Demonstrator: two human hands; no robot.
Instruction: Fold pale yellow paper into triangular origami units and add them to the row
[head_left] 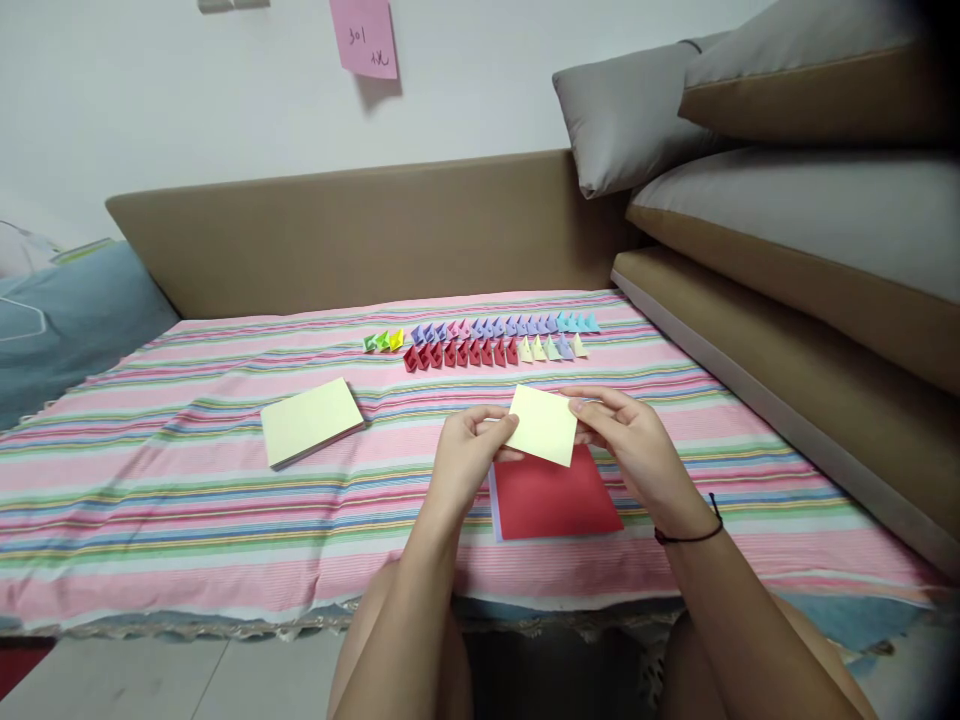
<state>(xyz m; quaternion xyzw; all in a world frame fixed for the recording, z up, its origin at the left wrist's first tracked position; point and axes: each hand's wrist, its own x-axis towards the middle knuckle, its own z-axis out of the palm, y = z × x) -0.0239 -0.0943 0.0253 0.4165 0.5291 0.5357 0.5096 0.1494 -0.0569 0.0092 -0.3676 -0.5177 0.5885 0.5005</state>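
Note:
A pale yellow square of paper (543, 427) is held up between my two hands, slightly tilted. My left hand (474, 440) pinches its left edge between thumb and fingers. At the upper right corner, my right hand (616, 425) grips the same sheet. Below it, a red sheet of paper (555, 500) lies on the striped cloth, with a lilac edge showing at its left side. Behind the hands stand two rows of small folded paper pieces, among them red ones (461, 354), purple ones (495, 328) and a yellow one (396, 340).
A stack of pale yellow paper (313, 422) lies to the left on the striped cloth (187, 480). Grey and brown cushions (795, 220) are piled along the right. A brown backrest (360, 240) runs across the back, below a pink note (364, 38) on the wall.

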